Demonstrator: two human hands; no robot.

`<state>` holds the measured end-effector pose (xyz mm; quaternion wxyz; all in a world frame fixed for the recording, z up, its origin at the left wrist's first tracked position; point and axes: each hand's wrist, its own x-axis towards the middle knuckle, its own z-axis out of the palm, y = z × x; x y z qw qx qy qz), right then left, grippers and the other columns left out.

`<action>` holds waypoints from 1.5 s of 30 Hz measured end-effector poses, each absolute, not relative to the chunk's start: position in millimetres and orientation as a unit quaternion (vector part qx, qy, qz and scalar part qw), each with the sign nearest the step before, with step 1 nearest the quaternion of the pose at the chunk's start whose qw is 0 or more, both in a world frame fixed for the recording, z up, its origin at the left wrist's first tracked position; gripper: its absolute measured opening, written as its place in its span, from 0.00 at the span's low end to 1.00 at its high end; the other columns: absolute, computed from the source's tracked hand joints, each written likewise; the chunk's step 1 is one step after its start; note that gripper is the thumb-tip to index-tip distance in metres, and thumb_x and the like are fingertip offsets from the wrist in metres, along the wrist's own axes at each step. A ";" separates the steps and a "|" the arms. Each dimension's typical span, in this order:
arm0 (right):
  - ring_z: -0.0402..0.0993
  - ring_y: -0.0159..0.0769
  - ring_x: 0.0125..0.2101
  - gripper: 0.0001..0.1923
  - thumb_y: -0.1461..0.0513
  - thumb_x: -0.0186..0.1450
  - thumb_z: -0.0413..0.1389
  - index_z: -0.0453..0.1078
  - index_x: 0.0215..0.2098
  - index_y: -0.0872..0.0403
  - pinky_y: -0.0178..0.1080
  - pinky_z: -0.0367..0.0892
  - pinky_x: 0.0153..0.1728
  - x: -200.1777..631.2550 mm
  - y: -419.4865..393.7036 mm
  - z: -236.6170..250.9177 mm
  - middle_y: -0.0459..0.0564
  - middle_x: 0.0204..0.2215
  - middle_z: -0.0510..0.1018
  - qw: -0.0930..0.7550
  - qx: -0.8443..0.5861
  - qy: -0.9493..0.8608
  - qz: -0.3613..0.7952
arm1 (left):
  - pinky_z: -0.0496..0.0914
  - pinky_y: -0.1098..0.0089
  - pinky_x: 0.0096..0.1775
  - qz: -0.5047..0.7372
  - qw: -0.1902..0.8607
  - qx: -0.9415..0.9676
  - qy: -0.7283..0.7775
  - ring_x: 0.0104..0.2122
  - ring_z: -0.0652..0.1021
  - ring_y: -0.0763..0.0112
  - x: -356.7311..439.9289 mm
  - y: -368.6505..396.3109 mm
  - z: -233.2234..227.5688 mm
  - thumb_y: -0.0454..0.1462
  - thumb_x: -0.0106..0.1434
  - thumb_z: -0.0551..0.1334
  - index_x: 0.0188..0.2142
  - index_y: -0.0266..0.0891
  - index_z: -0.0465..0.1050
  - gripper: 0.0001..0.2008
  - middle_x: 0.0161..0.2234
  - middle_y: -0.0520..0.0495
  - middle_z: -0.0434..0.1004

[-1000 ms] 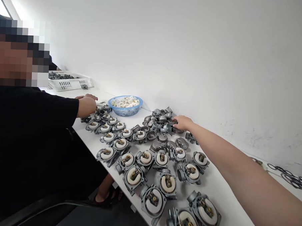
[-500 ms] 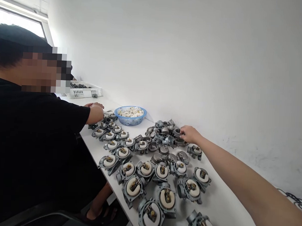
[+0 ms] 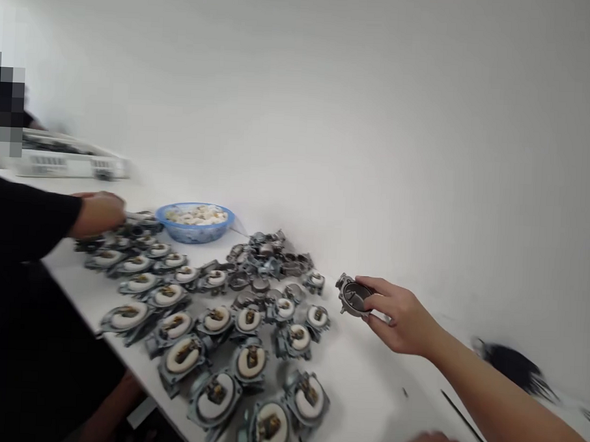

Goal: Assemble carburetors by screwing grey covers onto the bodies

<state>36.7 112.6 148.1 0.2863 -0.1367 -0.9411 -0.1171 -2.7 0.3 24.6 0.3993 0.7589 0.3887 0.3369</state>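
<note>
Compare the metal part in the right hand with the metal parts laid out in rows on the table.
The held metal part is lifted off the table in the right hand; the rowed parts rest on the white table. The held one shows a dark hollow face; the rowed ones show white discs with brass centres. Both are grey cast metal.

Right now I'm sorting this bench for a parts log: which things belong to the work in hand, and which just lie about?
In hand:
- right hand, holding a grey metal cover
- pile of loose grey covers
- rows of carburetor bodies

Lying about:
- blue basket of white pieces
- white crate
- black rings, blurred
- co-worker's hand
</note>
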 end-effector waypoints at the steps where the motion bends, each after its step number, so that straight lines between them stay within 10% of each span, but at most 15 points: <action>1: 0.77 0.44 0.47 0.07 0.68 0.60 0.53 0.71 0.34 0.53 0.41 0.76 0.39 55.0 94.2 145.5 0.59 0.53 0.73 0.298 -0.144 -0.936 -0.118 | 0.75 0.60 0.43 0.319 0.414 0.766 0.373 0.47 0.76 0.59 2.1 1.5 19.1 0.44 0.61 0.68 0.51 0.44 0.71 0.20 0.48 0.44 0.74; 4: 0.76 0.45 0.48 0.09 0.69 0.56 0.52 0.71 0.33 0.53 0.42 0.76 0.40 107.3 42.4 131.8 0.59 0.53 0.74 0.332 -0.203 -0.914 -0.119 | 0.75 0.58 0.42 0.277 0.453 0.774 0.345 0.41 0.77 0.54 14.5 2.8 4.4 0.42 0.42 0.77 0.47 0.41 0.73 0.32 0.42 0.45 0.77; 23: 0.77 0.46 0.47 0.04 0.64 0.57 0.57 0.66 0.31 0.54 0.43 0.76 0.42 277.2 -115.9 24.9 0.62 0.48 0.77 0.338 -0.444 -0.828 -0.046 | 0.72 0.60 0.42 0.263 0.487 0.747 0.368 0.37 0.77 0.61 15.4 6.2 3.9 0.40 0.47 0.72 0.56 0.42 0.65 0.36 0.44 0.45 0.74; 37: 0.79 0.43 0.39 0.20 0.54 0.53 0.68 0.60 0.26 0.51 0.41 0.75 0.36 274.0 -116.9 8.4 0.57 0.44 0.79 0.382 -0.487 -0.786 0.014 | 0.74 0.63 0.41 0.267 0.486 0.749 0.362 0.38 0.77 0.62 15.0 4.0 6.0 0.40 0.48 0.72 0.56 0.41 0.65 0.36 0.44 0.45 0.74; 45: 0.76 0.46 0.46 0.23 0.62 0.54 0.65 0.65 0.47 0.50 0.43 0.75 0.41 271.3 -115.4 -0.6 0.58 0.49 0.74 0.455 -0.485 -0.726 0.172 | 0.73 0.59 0.47 0.252 0.459 0.765 0.375 0.42 0.78 0.58 14.9 2.9 8.8 0.42 0.47 0.71 0.59 0.39 0.64 0.39 0.47 0.43 0.75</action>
